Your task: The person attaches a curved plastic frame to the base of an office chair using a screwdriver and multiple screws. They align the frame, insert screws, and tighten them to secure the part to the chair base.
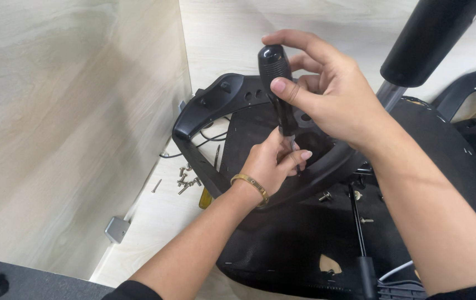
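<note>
My left forearm enters from the bottom edge, with a gold bracelet [251, 184] on the wrist. My left hand [271, 164] is curled, its fingertips [303, 155] pinched around the metal shaft [292, 145] of a screwdriver just below the handle. My right hand [330, 91] comes in from the right and is closed around the screwdriver handle [278, 89], a black ribbed grip standing nearly upright: the thumb presses its front, the index finger arches over its rounded top. The tip of the shaft is hidden behind my left fingers.

Both hands work over the underside of an overturned office chair seat [316, 244], covered in black fabric with staples along its edge. A black plastic armrest bracket [216, 105] curves across the seat beneath the hands. A thin black rod [357, 222] and 2 bolts lie on the seat fabric to the right.

Left of the seat, a cluster of loose screws [185, 179] lies on the pale wood-grain floor [149, 222]. Farther right, the black gas cylinder [430, 39] rises out of frame.
</note>
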